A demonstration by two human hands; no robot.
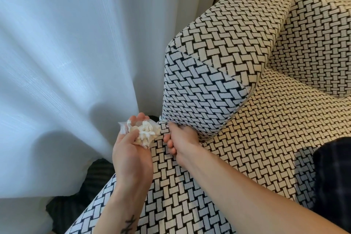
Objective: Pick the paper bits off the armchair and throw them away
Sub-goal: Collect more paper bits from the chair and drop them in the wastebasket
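Currently the collecting step is in hand. The left hand (131,150), palm up at 7 o'clock of the view, has its fingers (139,116) cupped round a paper wad (144,132) of gathered pieces. The right hand (182,138), just beside it at 3 o'clock, pinches a paper bit (163,119) between thumb and forefinger. The bit sits at 11 o'clock of that hand, at the foot of the armrest (209,81) where it meets the seat of the armchair (247,138).

Next move, as judged: lift the bit clear of the fabric, add it to the wad, then check the seat for more. Disposal is not yet done, and no bin is in view.

Count: two hands, one wad, one loose bit visible, one armchair, one curtain (66,62) at 9 o'clock.
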